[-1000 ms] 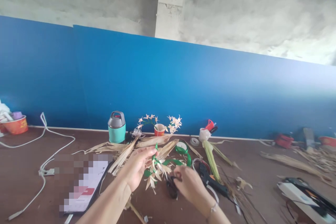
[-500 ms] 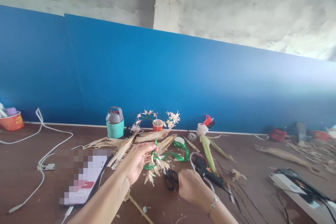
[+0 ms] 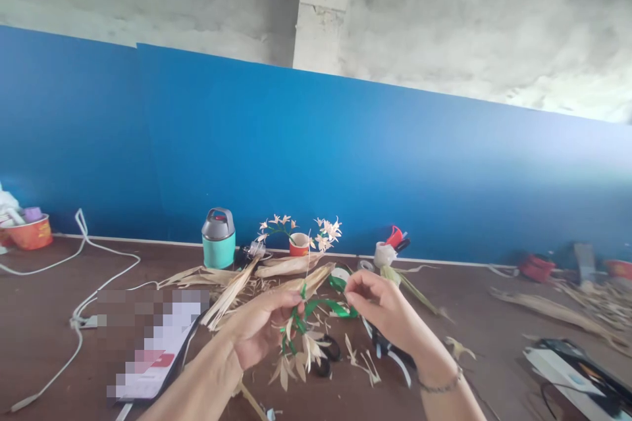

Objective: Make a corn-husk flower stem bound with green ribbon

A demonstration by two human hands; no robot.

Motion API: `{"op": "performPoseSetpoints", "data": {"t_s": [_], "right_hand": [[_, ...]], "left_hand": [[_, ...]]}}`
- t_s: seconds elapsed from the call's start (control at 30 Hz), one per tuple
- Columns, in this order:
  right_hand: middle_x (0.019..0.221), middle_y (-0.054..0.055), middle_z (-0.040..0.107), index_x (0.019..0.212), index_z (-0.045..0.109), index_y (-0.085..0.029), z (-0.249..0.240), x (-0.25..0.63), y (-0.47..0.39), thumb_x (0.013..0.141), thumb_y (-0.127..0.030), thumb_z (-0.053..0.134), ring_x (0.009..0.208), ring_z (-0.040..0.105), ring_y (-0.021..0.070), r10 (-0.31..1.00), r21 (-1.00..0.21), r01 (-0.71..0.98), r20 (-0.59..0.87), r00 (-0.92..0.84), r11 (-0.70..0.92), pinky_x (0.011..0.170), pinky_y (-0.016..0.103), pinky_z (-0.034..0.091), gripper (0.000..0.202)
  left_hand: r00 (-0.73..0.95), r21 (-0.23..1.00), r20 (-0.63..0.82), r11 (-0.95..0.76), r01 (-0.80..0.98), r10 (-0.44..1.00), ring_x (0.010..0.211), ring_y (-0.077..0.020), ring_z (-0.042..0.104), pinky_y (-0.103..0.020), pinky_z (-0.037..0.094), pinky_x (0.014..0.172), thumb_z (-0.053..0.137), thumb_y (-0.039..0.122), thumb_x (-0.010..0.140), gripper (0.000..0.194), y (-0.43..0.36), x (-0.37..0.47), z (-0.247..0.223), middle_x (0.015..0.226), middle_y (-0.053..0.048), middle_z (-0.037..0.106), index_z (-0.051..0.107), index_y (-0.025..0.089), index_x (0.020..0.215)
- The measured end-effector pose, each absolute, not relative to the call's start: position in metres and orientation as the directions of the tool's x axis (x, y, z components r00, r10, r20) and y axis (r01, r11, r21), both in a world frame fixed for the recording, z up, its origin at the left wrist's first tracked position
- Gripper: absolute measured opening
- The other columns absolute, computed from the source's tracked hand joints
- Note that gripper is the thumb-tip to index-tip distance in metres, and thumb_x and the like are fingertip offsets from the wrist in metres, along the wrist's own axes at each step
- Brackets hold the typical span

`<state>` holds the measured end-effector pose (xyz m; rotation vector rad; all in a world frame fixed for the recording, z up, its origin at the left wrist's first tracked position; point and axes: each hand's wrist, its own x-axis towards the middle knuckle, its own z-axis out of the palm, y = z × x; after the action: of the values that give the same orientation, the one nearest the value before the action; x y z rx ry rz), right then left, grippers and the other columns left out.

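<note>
My left hand [image 3: 264, 329] is closed, pinching a spray of pale husk flowers [image 3: 289, 365] by its thin stem, wrapped in green ribbon [image 3: 328, 307]. The blossoms hang down below my fingers. My right hand [image 3: 380, 299] is raised beside it with fingers curled together. The ribbon runs behind its fingertips towards the roll [image 3: 340, 274]; whether they grip it is hidden. Under the flowers lie black scissors [image 3: 328, 355], partly covered. A black glue gun [image 3: 390, 348] lies beneath my right wrist, mostly hidden by it.
Dry corn husks [image 3: 291, 265] spread behind my hands. A phone [image 3: 158, 348] leans at left, near white cables [image 3: 79, 302]. Along the blue partition stand a teal container [image 3: 218, 250], a red cup [image 3: 299, 247] with flower sprays, and a white holder [image 3: 384, 254]. A white-and-black device [image 3: 567, 368] lies right.
My right hand has risen from beside the scissors to the green ribbon, and its fist has loosened into curled fingers. My left hand keeps the flower spray, slightly lower in view.
</note>
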<state>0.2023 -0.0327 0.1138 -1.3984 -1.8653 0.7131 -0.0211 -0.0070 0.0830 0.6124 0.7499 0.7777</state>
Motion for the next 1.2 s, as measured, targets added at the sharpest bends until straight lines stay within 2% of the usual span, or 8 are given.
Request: {"op": "performPoseSetpoints", "data": {"t_s": [0.13,0.33,0.77,1.2], "right_hand": [[0.073,-0.002,0.052,0.080,0.054,-0.020,0.116,0.183,-0.032,0.084,-0.020,0.047,0.066,0.045,0.0114,0.918,-0.804,0.454,0.281,-0.280,0.385,0.060,0.023,0.038,0.008],[0.078,0.000,0.056,0.081,0.057,-0.019,0.111,0.175,-0.028,0.087,-0.022,0.048,0.070,0.048,0.0126,0.886,-0.771,0.442,0.360,-0.291,0.459,0.065,0.025,0.040,0.011],[0.077,0.000,0.055,0.077,0.056,-0.019,0.113,0.174,-0.028,0.084,-0.019,0.049,0.069,0.048,0.0124,0.882,-0.748,0.472,0.354,-0.311,0.467,0.064,0.026,0.041,0.010],[0.078,0.000,0.054,0.076,0.055,-0.020,0.117,0.175,-0.033,0.085,-0.017,0.048,0.070,0.048,0.0125,0.876,-0.715,0.510,0.354,-0.328,0.479,0.064,0.026,0.042,0.012]], "left_hand": [[0.525,0.706,-0.379,0.605,-0.367,0.762,0.051,-0.0107,0.054,-0.023,0.041,0.051,0.071,0.018,0.063,0.009,-0.008,-0.019,0.080,0.057,0.000,0.063,0.064,0.014,0.066],[0.520,0.710,-0.406,0.618,-0.338,0.751,0.052,-0.0112,0.055,-0.022,0.041,0.048,0.071,0.017,0.062,0.010,-0.013,-0.015,0.081,0.056,0.001,0.062,0.063,0.015,0.066],[0.491,0.728,-0.426,0.610,-0.313,0.760,0.053,-0.0114,0.053,-0.023,0.042,0.047,0.068,0.016,0.064,0.004,-0.018,-0.013,0.086,0.055,0.001,0.061,0.065,0.017,0.063],[0.511,0.728,-0.398,0.601,-0.329,0.762,0.052,-0.0121,0.055,-0.023,0.041,0.046,0.070,0.016,0.063,0.006,-0.018,-0.012,0.083,0.056,0.000,0.063,0.065,0.016,0.064]]}}
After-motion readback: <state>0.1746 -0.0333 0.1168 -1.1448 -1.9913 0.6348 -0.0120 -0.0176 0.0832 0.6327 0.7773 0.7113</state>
